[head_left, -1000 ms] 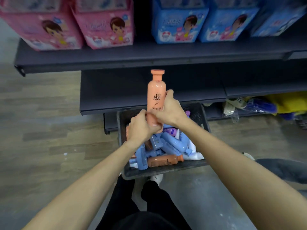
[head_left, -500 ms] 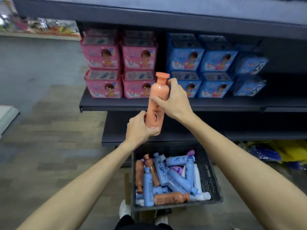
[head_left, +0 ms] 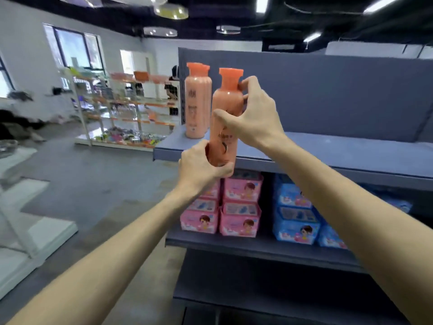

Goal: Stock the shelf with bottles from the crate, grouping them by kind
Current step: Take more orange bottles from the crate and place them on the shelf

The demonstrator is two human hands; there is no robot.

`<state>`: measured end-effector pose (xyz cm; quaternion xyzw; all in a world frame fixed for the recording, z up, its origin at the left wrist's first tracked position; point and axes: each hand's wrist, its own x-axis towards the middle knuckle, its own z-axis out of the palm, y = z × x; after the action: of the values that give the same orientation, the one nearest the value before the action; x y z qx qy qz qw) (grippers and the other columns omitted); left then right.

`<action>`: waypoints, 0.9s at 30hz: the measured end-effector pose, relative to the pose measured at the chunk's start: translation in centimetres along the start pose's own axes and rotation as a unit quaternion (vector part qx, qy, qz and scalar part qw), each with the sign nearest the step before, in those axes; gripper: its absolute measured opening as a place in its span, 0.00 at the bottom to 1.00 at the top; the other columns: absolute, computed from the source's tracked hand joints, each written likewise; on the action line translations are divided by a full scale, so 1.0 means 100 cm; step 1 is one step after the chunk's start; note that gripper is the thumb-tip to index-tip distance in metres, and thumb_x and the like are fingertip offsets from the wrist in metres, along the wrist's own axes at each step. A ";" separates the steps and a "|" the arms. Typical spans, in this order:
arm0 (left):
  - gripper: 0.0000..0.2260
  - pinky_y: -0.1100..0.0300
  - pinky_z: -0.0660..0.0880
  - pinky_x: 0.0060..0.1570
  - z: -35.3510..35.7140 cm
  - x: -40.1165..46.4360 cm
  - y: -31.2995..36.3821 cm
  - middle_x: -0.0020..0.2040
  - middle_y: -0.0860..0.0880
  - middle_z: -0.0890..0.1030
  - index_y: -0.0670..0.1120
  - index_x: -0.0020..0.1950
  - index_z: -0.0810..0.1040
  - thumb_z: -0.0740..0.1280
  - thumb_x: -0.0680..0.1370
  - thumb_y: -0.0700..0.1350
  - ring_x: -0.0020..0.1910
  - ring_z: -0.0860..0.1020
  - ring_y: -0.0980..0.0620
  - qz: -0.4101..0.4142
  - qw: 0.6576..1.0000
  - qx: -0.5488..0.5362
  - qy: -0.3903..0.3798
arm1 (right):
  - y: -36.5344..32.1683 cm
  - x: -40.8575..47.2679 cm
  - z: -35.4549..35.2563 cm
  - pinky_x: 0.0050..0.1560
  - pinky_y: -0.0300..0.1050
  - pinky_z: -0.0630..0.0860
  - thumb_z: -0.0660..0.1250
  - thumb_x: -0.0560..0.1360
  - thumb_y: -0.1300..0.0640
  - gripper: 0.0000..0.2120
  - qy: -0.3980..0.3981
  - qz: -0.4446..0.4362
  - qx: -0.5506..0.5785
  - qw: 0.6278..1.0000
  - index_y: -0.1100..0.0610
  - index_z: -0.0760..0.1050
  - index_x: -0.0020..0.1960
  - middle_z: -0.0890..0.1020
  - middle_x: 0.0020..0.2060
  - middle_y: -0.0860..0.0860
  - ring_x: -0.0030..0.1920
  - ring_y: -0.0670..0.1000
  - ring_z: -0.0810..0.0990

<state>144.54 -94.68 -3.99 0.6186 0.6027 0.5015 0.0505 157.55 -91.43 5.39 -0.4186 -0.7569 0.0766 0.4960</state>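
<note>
Held bottle: an orange bottle point(head_left: 225, 118), smooth glossy plastic, round-shouldered with a flared flat cap, upright in front of the top shelf's near edge.
Left hand: the left hand point(head_left: 201, 167) wraps its curled fingers round the bottle's base.
Right hand: the right hand point(head_left: 254, 116) clasps the upper body, fingertips at the neck.
Top shelf: a matte grey-blue shelf point(head_left: 328, 148) with a flat back panel.
Shelved bottles: matching orange bottles point(head_left: 196, 102) stand upright at its far left, just left of the held one.
Below: soft pink packs point(head_left: 241, 207) on the left, blue packs point(head_left: 295, 216) on the right.
</note>
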 end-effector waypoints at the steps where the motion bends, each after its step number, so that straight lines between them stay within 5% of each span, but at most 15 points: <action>1: 0.20 0.55 0.79 0.46 -0.007 0.009 0.001 0.41 0.55 0.83 0.51 0.47 0.79 0.73 0.60 0.60 0.43 0.81 0.54 0.000 1.000 0.000 0.008 | -0.007 0.010 0.001 0.50 0.55 0.79 0.71 0.64 0.40 0.27 -0.001 -0.007 0.003 1.000 0.51 0.67 0.57 0.79 0.48 0.52 0.47 0.53 0.79; 9: 0.18 0.65 0.73 0.40 -0.038 0.056 -0.016 0.44 0.54 0.81 0.49 0.49 0.78 0.77 0.64 0.53 0.43 0.80 0.55 -0.010 1.000 0.019 0.007 | -0.029 0.058 0.036 0.52 0.54 0.79 0.73 0.66 0.42 0.27 -0.004 -0.018 0.000 1.000 0.51 0.66 0.57 0.78 0.50 0.53 0.48 0.54 0.79; 27: 0.21 0.55 0.79 0.48 -0.029 0.126 -0.094 0.46 0.54 0.83 0.50 0.51 0.79 0.77 0.61 0.53 0.47 0.81 0.52 -0.062 0.997 -0.009 -0.045 | -0.015 0.108 0.124 0.48 0.51 0.75 0.72 0.71 0.45 0.25 -0.027 0.028 -0.061 0.997 0.53 0.64 0.60 0.72 0.51 0.53 0.48 0.58 0.77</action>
<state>133.19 -83.66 -1.77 0.6012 0.6329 0.4743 0.1141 144.92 -80.96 7.43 -0.4674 -0.7609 0.0552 0.4467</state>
